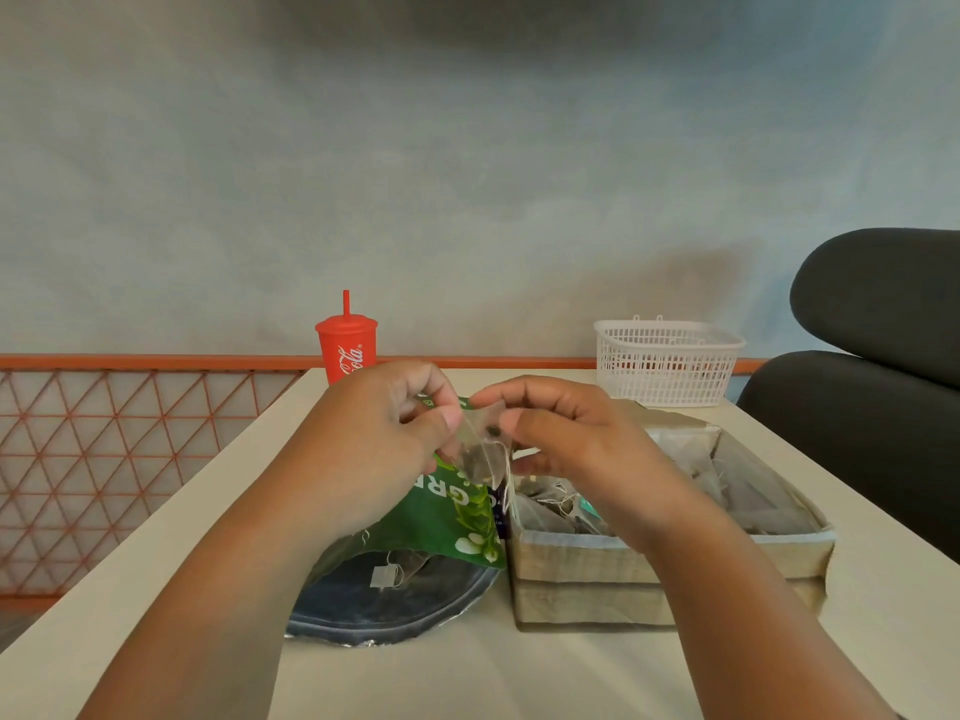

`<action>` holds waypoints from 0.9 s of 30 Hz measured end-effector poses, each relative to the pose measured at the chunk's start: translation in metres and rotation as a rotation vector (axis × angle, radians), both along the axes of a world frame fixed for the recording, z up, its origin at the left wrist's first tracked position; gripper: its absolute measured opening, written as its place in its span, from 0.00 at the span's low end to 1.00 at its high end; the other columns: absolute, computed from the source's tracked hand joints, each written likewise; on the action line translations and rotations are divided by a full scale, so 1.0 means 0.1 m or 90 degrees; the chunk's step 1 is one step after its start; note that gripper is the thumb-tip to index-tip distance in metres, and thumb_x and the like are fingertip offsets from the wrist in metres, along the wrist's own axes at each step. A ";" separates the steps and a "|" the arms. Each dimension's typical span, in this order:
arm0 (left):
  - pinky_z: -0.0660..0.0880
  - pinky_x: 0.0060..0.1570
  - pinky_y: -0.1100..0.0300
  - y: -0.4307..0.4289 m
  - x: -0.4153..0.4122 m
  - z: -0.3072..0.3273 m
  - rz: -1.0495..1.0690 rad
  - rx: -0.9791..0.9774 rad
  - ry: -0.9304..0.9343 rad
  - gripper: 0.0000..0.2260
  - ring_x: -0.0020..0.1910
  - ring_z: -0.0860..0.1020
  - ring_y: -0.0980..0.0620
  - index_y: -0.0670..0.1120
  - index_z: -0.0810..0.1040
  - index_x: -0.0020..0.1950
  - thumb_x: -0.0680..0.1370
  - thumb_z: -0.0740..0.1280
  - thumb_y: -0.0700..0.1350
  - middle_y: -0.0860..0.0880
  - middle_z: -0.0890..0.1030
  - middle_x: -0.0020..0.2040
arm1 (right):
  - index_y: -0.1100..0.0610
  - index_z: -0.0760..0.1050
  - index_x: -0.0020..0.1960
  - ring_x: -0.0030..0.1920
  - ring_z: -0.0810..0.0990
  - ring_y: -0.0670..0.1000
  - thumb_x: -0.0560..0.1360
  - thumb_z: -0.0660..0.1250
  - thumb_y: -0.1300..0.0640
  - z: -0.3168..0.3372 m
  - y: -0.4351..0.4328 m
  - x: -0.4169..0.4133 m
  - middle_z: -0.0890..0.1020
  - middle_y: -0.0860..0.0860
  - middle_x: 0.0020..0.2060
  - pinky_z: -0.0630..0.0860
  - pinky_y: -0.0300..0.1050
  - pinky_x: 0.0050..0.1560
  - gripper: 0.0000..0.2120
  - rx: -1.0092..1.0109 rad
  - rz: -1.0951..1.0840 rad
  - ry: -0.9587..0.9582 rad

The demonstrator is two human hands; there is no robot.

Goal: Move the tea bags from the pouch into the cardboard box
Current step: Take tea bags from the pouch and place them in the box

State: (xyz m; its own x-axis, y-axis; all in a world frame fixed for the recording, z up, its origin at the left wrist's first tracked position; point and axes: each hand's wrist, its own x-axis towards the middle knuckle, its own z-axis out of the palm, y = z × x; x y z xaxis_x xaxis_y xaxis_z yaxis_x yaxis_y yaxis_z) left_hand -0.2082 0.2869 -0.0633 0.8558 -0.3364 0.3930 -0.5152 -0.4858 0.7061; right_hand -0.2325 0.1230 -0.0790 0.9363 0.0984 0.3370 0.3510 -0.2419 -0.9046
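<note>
The left hand [395, 423] and the right hand [566, 439] each had a pinching grip on one tea bag [485, 449], held above the pouch [447, 517] beside the cardboard box [649, 563], probably to free its string [508, 475].

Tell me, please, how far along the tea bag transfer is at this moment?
Done: the cardboard box already holds a pile of tea bags. In hand: the left hand and right hand both pinch one tea bag above the pouch. Left: that bag must go in the box, and at least one tagged bag shows inside the open pouch.
</note>
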 end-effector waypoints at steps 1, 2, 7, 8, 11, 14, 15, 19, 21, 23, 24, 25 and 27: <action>0.67 0.37 0.63 -0.01 0.00 0.00 -0.003 -0.006 -0.002 0.09 0.28 0.76 0.64 0.52 0.74 0.38 0.77 0.63 0.45 0.58 0.82 0.32 | 0.53 0.80 0.47 0.42 0.79 0.49 0.75 0.64 0.60 0.00 0.00 0.00 0.82 0.51 0.40 0.77 0.43 0.44 0.07 -0.015 -0.018 -0.010; 0.67 0.37 0.63 -0.02 0.00 0.00 -0.005 -0.013 -0.006 0.09 0.28 0.76 0.64 0.52 0.74 0.38 0.78 0.63 0.45 0.58 0.82 0.33 | 0.54 0.80 0.46 0.41 0.79 0.49 0.75 0.65 0.60 0.00 0.00 0.00 0.82 0.52 0.39 0.77 0.43 0.44 0.05 -0.039 -0.038 -0.023; 0.70 0.38 0.61 -0.06 0.00 -0.04 -0.011 -0.031 -0.005 0.08 0.32 0.79 0.60 0.53 0.75 0.37 0.77 0.64 0.46 0.55 0.82 0.35 | 0.56 0.79 0.39 0.29 0.73 0.37 0.73 0.67 0.64 -0.02 -0.04 0.03 0.78 0.42 0.27 0.70 0.29 0.33 0.06 -0.064 -0.118 -0.071; 0.72 0.39 0.60 -0.07 0.01 -0.05 -0.015 -0.028 -0.005 0.08 0.35 0.79 0.58 0.54 0.75 0.38 0.77 0.64 0.46 0.54 0.82 0.35 | 0.55 0.79 0.38 0.28 0.72 0.37 0.73 0.67 0.64 0.00 -0.07 0.03 0.77 0.41 0.26 0.69 0.28 0.32 0.07 -0.065 -0.133 -0.074; 0.72 0.39 0.61 -0.06 0.04 -0.08 -0.011 0.011 -0.011 0.05 0.39 0.77 0.56 0.55 0.75 0.40 0.76 0.66 0.48 0.56 0.80 0.38 | 0.51 0.80 0.38 0.29 0.76 0.39 0.73 0.68 0.61 0.03 -0.17 0.01 0.80 0.40 0.28 0.72 0.30 0.31 0.09 -0.079 -0.195 -0.083; 0.67 0.34 0.68 -0.02 0.09 -0.10 -0.001 0.139 0.019 0.09 0.43 0.75 0.59 0.59 0.70 0.50 0.74 0.68 0.52 0.62 0.76 0.48 | 0.47 0.80 0.40 0.42 0.82 0.50 0.73 0.68 0.58 0.06 -0.33 -0.02 0.84 0.45 0.37 0.75 0.33 0.35 0.08 -0.106 -0.280 -0.083; 0.67 0.36 0.70 0.01 0.12 -0.12 -0.007 0.204 0.036 0.15 0.47 0.74 0.60 0.61 0.68 0.56 0.73 0.69 0.52 0.62 0.73 0.53 | 0.46 0.80 0.40 0.43 0.81 0.52 0.74 0.67 0.57 0.07 -0.39 -0.02 0.83 0.46 0.38 0.75 0.34 0.36 0.08 -0.128 -0.312 -0.085; 0.69 0.60 0.60 0.08 0.23 -0.23 0.003 0.426 0.078 0.41 0.66 0.63 0.54 0.61 0.54 0.72 0.66 0.76 0.52 0.56 0.60 0.70 | 0.47 0.77 0.38 0.43 0.80 0.54 0.75 0.67 0.57 0.08 -0.68 -0.05 0.82 0.47 0.37 0.73 0.35 0.38 0.09 -0.205 -0.437 -0.081; 0.66 0.65 0.54 0.08 0.28 -0.31 0.028 0.494 0.083 0.46 0.69 0.59 0.50 0.60 0.51 0.73 0.65 0.77 0.51 0.55 0.56 0.71 | 0.49 0.77 0.38 0.38 0.78 0.48 0.75 0.67 0.58 0.06 -0.83 -0.05 0.80 0.45 0.35 0.70 0.35 0.34 0.08 -0.229 -0.480 -0.071; 0.66 0.65 0.52 0.05 0.31 -0.37 0.045 0.533 0.085 0.47 0.69 0.58 0.48 0.59 0.50 0.74 0.64 0.77 0.49 0.54 0.55 0.71 | 0.52 0.77 0.40 0.34 0.74 0.42 0.75 0.67 0.59 0.03 -0.98 -0.05 0.77 0.43 0.34 0.66 0.34 0.31 0.06 -0.244 -0.526 -0.056; 0.66 0.65 0.52 0.04 0.32 -0.39 0.051 0.544 0.082 0.47 0.69 0.58 0.48 0.59 0.50 0.74 0.64 0.77 0.48 0.54 0.55 0.71 | 0.53 0.77 0.40 0.34 0.73 0.41 0.75 0.67 0.59 0.00 -1.06 -0.05 0.77 0.43 0.33 0.64 0.33 0.31 0.05 -0.251 -0.552 -0.051; 0.67 0.65 0.53 0.04 0.34 -0.40 0.056 0.549 0.081 0.47 0.69 0.58 0.48 0.59 0.50 0.74 0.64 0.77 0.46 0.54 0.55 0.71 | 0.53 0.78 0.40 0.34 0.73 0.40 0.75 0.67 0.59 -0.02 -1.13 -0.06 0.78 0.45 0.34 0.64 0.33 0.31 0.05 -0.261 -0.577 -0.047; 0.67 0.65 0.53 0.03 0.36 -0.41 0.060 0.545 0.087 0.46 0.68 0.58 0.48 0.59 0.52 0.74 0.65 0.76 0.42 0.54 0.56 0.71 | 0.53 0.78 0.41 0.35 0.74 0.42 0.75 0.67 0.59 -0.05 -1.25 -0.07 0.80 0.48 0.38 0.65 0.34 0.31 0.04 -0.278 -0.620 -0.039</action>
State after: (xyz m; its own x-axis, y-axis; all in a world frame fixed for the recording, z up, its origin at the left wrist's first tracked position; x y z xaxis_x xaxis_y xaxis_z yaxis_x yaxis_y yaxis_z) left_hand -0.1726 0.2903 -0.1047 0.9161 -0.3949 -0.0701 -0.3838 -0.9139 0.1320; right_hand -0.2400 -0.0020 -0.0840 0.6595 -0.5590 0.5026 -0.1265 -0.7416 -0.6588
